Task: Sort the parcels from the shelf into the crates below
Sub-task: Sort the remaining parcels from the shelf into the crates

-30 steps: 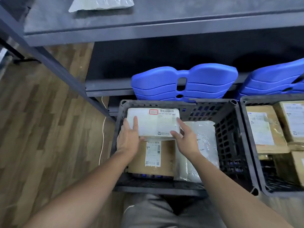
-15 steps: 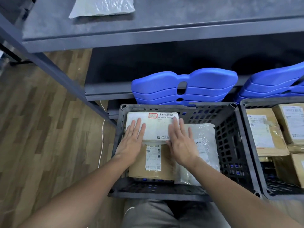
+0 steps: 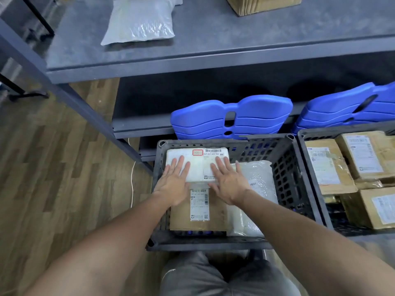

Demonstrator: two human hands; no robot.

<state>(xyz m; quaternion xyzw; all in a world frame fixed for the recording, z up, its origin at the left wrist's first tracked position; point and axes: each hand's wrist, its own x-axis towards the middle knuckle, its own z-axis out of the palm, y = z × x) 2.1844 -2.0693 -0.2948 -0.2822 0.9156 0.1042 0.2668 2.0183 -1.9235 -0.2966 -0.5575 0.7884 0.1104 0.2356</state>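
A white parcel (image 3: pixel 198 162) with a barcode label lies at the back of the left black crate (image 3: pixel 284 180). My left hand (image 3: pixel 173 184) and my right hand (image 3: pixel 227 182) both rest flat on it with straight fingers. Under the hands sits a brown cardboard parcel (image 3: pixel 215 216) with a white label, and a clear plastic-wrapped parcel (image 3: pixel 256 182) lies to its right. On the grey shelf (image 3: pixel 213 39) above lie a silver-white bag parcel (image 3: pixel 139 21) and a cardboard box (image 3: pixel 263 4).
A second black crate (image 3: pixel 303 135) on the right holds several brown cardboard parcels (image 3: pixel 327 165). Stacked blue plastic lids (image 3: pixel 230 118) stand behind the crates under the shelf. Wooden floor (image 3: pixel 53 167) and a slanting shelf post (image 3: pixel 74 99) lie to the left.
My hands let go of the white parcel's sides and now lie flat on top of it. The view has tilted up, showing more of the shelf.
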